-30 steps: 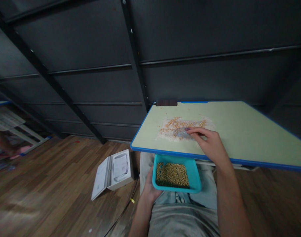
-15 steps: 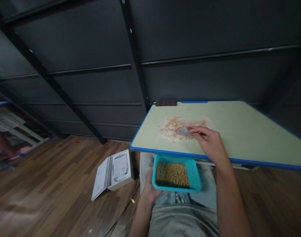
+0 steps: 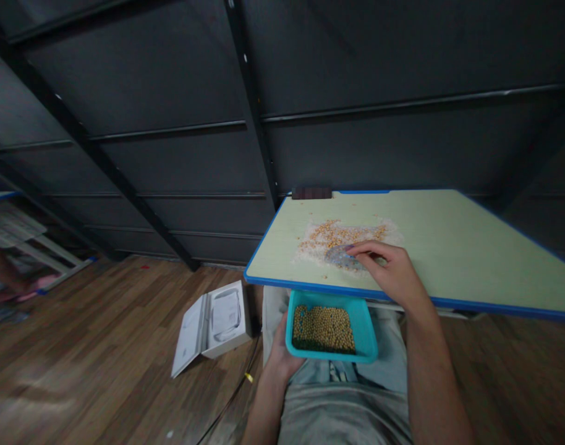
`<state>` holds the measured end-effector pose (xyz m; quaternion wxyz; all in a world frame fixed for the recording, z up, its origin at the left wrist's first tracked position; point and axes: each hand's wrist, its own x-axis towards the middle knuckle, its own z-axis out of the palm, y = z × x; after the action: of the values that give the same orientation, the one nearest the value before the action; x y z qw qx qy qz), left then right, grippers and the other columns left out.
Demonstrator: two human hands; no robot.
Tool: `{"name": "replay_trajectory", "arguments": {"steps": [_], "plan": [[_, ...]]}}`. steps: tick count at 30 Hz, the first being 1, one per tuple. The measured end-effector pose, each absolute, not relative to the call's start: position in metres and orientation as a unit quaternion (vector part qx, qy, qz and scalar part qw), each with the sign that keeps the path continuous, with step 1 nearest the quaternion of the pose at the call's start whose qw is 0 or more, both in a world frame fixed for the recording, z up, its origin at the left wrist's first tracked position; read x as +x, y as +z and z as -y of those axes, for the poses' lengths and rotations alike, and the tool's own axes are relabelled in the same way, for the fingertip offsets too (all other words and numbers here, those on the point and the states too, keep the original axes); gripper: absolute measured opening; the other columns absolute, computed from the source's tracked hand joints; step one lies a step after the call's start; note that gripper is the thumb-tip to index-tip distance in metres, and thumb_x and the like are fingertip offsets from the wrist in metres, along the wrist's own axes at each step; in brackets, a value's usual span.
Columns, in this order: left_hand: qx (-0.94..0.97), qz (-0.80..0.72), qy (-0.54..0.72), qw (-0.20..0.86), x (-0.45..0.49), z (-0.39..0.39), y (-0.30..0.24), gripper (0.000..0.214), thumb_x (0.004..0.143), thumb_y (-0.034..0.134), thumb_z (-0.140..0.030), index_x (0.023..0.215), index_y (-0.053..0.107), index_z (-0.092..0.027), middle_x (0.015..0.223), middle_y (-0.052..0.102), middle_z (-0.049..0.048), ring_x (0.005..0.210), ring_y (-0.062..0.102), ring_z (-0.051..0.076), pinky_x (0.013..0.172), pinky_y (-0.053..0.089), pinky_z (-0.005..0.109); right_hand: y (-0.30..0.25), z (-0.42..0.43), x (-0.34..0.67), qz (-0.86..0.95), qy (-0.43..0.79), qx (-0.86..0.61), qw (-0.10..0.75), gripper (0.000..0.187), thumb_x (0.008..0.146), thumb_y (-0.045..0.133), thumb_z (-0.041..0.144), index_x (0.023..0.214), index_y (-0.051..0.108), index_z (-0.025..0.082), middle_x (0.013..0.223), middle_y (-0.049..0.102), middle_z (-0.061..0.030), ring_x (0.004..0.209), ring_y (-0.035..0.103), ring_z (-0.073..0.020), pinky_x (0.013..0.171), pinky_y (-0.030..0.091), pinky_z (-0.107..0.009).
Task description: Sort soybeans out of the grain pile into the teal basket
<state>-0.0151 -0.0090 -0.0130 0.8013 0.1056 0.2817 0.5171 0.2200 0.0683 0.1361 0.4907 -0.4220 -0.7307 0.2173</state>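
Note:
A turquoise plastic tray [image 3: 369,330] of tan, soybean-like beans [image 3: 329,327] rests over my lap, partly under the table's front edge. At its left side, my left hand [image 3: 282,352] grips it, most fingers hidden beneath. My right hand [image 3: 387,266] pinches a clear plastic piece [image 3: 340,256], its exact kind too blurred to name. That piece lies low over white, rice-like grains [image 3: 310,250] mixed with orange-yellow kernels [image 3: 333,232]. Both are spread in a patch on the pale green tabletop [image 3: 458,247].
A dark block [image 3: 311,193] sits at the table's back left edge, against a dark panelled wall [image 3: 379,142]. On the wooden floor, an open white box [image 3: 227,315] lies to the left, beside a black cable [image 3: 231,398]. Part of another person [image 3: 4,272] shows at far left.
My right hand has shifted slightly left and toward me, drawing the clear plastic piece over the near part of the grains. My left hand and the tray have stayed put.

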Motion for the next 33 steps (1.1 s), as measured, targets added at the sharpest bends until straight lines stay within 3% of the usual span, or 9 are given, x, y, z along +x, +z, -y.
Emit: {"name": "replay_trajectory", "arguments": {"steps": [7,13,18,22,33], "plan": [[0.114,-0.275,0.516,0.803,-0.017,0.009,-0.019,0.039,0.086,0.07,-0.049,0.109,0.079,-0.019,0.1,0.083,0.007,0.123,0.067,0.032,0.11,0.049,0.042,0.137,-0.067,0.219,0.732,0.216,-0.418,0.493,0.022,0.093,0.058,0.022,0.093,0.08,0.025,0.102,0.081,-0.0054,0.099,0.074,-0.0234,0.088,0.056,-0.04],[0.112,-0.293,0.517,0.796,-0.015,0.01,-0.014,0.04,0.081,0.074,-0.053,0.106,0.08,-0.022,0.102,0.083,0.0075,0.123,0.067,0.036,0.108,0.051,0.046,0.138,-0.066,0.218,0.741,0.238,-0.398,0.486,0.022,0.094,0.059,0.023,0.093,0.08,0.027,0.104,0.081,-0.0044,0.1,0.074,-0.0227,0.091,0.056,-0.041],[0.115,-0.284,0.519,0.798,-0.015,0.01,-0.014,0.04,0.086,0.069,-0.05,0.113,0.076,-0.02,0.104,0.083,0.0078,0.121,0.068,0.035,0.108,0.051,0.047,0.138,-0.067,0.218,0.738,0.224,-0.403,0.493,0.024,0.093,0.058,0.021,0.094,0.08,0.028,0.105,0.081,-0.0041,0.102,0.074,-0.0238,0.093,0.056,-0.043],[0.103,-0.287,0.519,0.798,-0.016,0.01,-0.014,0.041,0.082,0.074,-0.047,0.112,0.076,-0.02,0.1,0.082,0.0094,0.122,0.067,0.036,0.11,0.049,0.045,0.14,-0.065,0.217,0.74,0.235,-0.394,0.491,0.022,0.094,0.059,0.023,0.094,0.08,0.028,0.105,0.081,-0.004,0.102,0.074,-0.0239,0.093,0.056,-0.043],[0.098,-0.29,0.521,0.797,-0.013,0.01,-0.007,0.039,0.081,0.075,-0.047,0.107,0.078,-0.017,0.093,0.083,0.0088,0.122,0.067,0.035,0.11,0.049,0.044,0.139,-0.066,0.219,0.735,0.218,-0.429,0.477,0.023,0.093,0.058,0.022,0.097,0.08,0.027,0.104,0.082,-0.0036,0.097,0.075,-0.024,0.083,0.057,-0.04]]}}
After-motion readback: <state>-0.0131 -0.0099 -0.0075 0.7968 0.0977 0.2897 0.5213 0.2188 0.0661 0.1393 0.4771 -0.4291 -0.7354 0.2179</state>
